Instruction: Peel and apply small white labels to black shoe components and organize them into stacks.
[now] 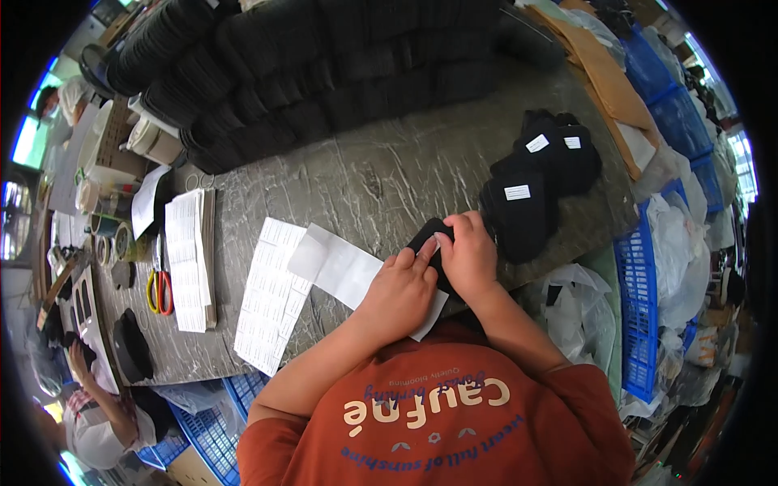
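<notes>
The small white slip (438,236) at the fingertips could sit crooked if the black pad (421,236) shifts under the left hand (403,287), whose fingers press down together; whether the right hand (472,253) pinches slip or pad cannot be told. The pad lies at the table's (356,190) near edge, its partly hidden long axis apparently running away from the body, rounded far end leaning left.

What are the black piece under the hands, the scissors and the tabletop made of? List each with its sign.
Black piece: perhaps fabric or foam; matte, without shine.
Scissors: probably metal blades, greyish; handles likely plastic, plain red and yellow.
Tabletop: seemingly covered in glossy plastic film, showing bright wrinkles.
</notes>
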Demonstrator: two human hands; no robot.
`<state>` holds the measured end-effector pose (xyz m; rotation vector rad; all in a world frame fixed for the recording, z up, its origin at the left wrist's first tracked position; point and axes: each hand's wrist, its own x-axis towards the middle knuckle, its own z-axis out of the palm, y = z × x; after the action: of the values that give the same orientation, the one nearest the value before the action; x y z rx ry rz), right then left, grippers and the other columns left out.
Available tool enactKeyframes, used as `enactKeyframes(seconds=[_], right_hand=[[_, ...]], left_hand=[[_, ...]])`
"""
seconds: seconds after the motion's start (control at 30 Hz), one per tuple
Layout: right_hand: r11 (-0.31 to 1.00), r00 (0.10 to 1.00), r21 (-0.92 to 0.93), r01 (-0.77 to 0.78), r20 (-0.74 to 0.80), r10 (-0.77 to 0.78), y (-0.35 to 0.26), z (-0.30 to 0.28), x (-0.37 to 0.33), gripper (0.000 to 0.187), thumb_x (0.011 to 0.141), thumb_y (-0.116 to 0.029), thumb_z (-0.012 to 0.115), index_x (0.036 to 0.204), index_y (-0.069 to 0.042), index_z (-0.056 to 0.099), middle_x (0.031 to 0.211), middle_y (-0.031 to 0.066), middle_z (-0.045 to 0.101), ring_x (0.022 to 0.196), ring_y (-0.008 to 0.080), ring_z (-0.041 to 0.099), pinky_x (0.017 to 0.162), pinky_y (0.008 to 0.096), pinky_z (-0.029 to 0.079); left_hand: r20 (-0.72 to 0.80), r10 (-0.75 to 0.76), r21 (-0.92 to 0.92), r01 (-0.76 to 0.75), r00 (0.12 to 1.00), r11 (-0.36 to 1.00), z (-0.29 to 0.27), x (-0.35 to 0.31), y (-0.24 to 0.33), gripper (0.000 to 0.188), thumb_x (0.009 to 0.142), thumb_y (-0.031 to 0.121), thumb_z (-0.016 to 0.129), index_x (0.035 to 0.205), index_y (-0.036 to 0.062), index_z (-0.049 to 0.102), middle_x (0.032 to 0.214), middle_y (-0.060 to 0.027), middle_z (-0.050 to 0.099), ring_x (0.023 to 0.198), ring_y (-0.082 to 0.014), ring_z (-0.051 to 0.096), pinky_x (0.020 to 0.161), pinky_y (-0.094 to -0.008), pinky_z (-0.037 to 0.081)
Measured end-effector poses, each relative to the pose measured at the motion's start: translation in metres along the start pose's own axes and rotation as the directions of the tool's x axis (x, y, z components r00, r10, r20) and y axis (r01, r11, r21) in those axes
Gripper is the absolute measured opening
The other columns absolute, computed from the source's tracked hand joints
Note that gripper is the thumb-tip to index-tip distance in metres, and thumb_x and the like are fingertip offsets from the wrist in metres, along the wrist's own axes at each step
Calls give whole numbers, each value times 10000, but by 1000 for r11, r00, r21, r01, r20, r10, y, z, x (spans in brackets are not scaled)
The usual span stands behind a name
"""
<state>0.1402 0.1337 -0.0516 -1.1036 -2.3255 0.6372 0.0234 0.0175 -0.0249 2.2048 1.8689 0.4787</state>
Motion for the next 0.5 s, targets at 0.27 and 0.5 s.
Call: enactKeyframes(seconds=[0.27,0.5], right_hand=[[908,969,416,59,-242,48,7,20,-4,180,852,-41,632,929,-38,468,777,175,589,719,403,603,612,447,471],[830,867,553,71,-446,223,10,-27,12,160,872,-38,654,879,-10,497,650,133,597,552,229,613,525,317,464]], left_hand=[[-229,-94,-375,1,969,927,7,-12,-13,124,762,5,658,822,-20,552,1241,-208,585,1041,-403,540,903,-439,462],[-199,-84,-288,24,976,957,12,-10,-23,137,752,0,665,797,-26,539,1183,-210,619,1003,-403,577,889,-451,473]])
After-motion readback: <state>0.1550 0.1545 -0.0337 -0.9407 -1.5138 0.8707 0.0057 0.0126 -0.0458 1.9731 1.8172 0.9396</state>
